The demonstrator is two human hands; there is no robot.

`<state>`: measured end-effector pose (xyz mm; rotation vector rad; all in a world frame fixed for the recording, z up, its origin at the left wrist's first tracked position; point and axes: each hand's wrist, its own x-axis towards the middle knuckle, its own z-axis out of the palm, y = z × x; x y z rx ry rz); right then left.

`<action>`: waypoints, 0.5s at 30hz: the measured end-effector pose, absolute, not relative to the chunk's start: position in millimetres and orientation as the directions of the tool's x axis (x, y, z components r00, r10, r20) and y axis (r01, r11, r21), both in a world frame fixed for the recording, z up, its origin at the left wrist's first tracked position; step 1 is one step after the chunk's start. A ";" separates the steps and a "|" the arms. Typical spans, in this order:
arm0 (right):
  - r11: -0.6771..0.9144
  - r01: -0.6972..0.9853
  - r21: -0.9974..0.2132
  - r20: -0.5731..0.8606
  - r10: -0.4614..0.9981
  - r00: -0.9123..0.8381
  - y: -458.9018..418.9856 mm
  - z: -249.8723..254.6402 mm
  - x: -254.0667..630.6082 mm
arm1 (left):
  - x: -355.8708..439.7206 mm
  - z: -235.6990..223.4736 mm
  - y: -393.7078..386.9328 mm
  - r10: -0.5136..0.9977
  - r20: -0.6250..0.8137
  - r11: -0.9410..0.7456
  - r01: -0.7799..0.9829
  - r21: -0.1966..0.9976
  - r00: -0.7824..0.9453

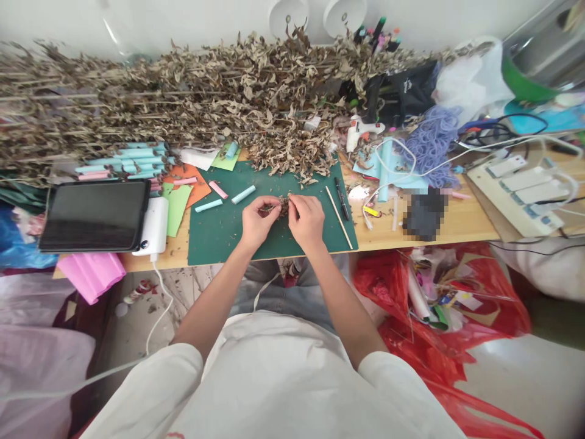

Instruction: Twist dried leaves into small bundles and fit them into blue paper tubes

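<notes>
Over the green cutting mat (219, 238), my left hand (258, 222) and my right hand (307, 221) meet fingertip to fingertip. Both pinch a small clump of dried leaves (284, 206) between them. The thumbs and fingers hide part of the clump. Short rolled paper tubes lie left of my hands: a blue tube (244, 194), another blue one and a pink tube (218, 189). Right of my right hand rest a thin wooden stick (339, 217) and a black pen (341, 198). Just beyond my hands spreads a pile of loose dried leaves (292, 149).
Long dried stalks (183, 85) cover the back. At left are stacked blue tubes (137, 160), a black tablet (95, 214) and a white power bank (154, 225). At right stand a glue gun (361, 131), purple cord (432, 143) and a power strip (516, 189). Red bags (384, 274) hang below.
</notes>
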<state>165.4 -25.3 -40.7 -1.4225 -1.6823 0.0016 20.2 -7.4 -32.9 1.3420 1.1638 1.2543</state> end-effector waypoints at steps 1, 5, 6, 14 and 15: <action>0.353 0.780 -0.517 0.621 0.781 0.059 -25.6 -39.5 165.3 | 20.2 -32.6 -7.4 0.991 0.134 -0.135 0.040 0.990 0.028; 0.391 0.746 -0.539 0.608 0.793 0.023 -26.1 -35.4 166.3 | 21.4 -33.9 -7.1 0.990 0.139 -0.139 0.012 0.990 0.008; 0.394 0.734 -0.553 0.600 0.799 0.023 -26.0 -35.1 166.8 | 21.9 -34.5 -6.9 0.992 0.125 -0.125 -0.001 0.992 0.008; 0.437 0.644 -0.628 0.575 0.818 0.006 -25.2 -37.0 167.2 | 22.4 -36.3 -7.6 0.996 0.075 -0.075 0.001 0.997 0.052; 0.440 0.650 -0.619 0.578 0.816 -0.002 -25.6 -37.1 166.7 | 22.2 -36.0 -7.8 0.995 0.081 -0.082 0.019 0.996 0.051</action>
